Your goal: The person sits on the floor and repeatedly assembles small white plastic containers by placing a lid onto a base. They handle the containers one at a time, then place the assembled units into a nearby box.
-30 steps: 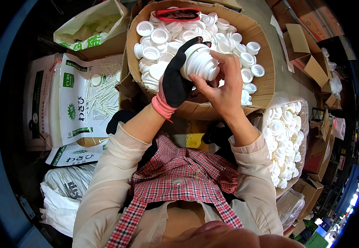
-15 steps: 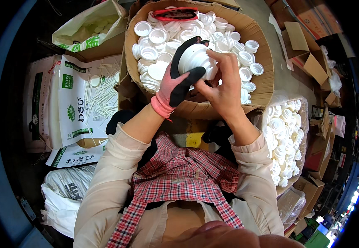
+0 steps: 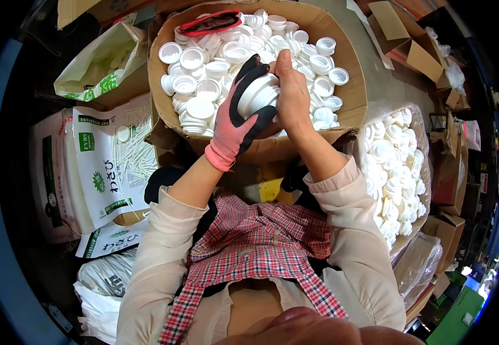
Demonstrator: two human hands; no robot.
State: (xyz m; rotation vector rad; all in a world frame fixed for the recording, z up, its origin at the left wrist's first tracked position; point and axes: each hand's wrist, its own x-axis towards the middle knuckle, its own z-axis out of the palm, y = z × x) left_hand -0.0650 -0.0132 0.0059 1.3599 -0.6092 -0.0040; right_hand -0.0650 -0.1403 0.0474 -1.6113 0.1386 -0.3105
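gloved left hand [image 3: 239,118] curls, thumb [image 3: 265,119] spread; bare right hand [image 3: 293,96] is close beside it, both forearms [image 3: 195,183] angled inward.

A big box [image 3: 350,77] is in front of the person, and lots of caps [image 3: 200,107] lie in it. A pouch [image 3: 210,23] lies on top of them, at the far left side. Over the near part of the box, a stack [image 3: 258,96] sits between the left grip [image 3: 235,118] and the right grip [image 3: 292,100]. On the right — just beside the big box — a plastic bag [image 3: 426,167] has more pieces [image 3: 393,178] in it. Farther off, behind that bag, is a carton [image 3: 425,60]. On the left, sticks [image 3: 131,152] lie on a sheet [image 3: 91,161]. A sack [image 3: 68,86] is behind the sheet, and a bundle [image 3: 100,307] is in front — near the left sleeve [image 3: 152,253].
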